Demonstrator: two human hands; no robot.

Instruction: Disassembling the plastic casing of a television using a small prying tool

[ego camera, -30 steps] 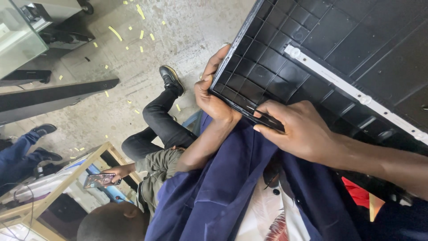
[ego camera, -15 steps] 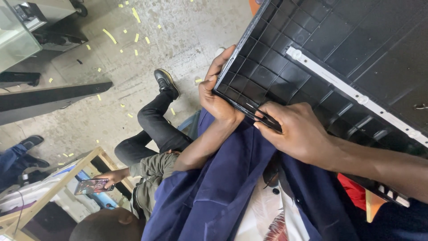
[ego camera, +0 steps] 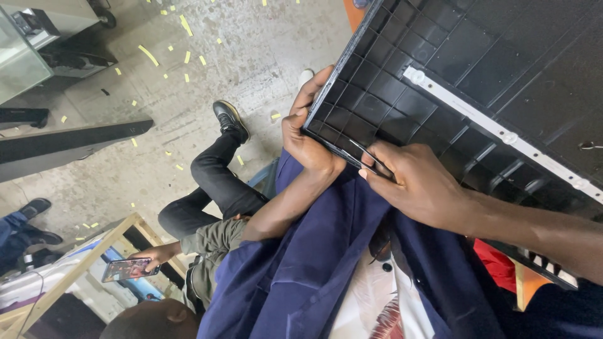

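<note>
Black ribbed panel lies tilted over the person's lap, one white strip already seated along its ribs. At its near corner the left hand grips the rim, and the right hand pinches one thin black strip, seemingly not yet fully seated. Counted: one panel, two strips, two hands.

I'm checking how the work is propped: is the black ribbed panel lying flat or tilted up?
Tilted: the black ribbed panel rises slanted, its lower corner gripped by the left hand and right hand.
</note>
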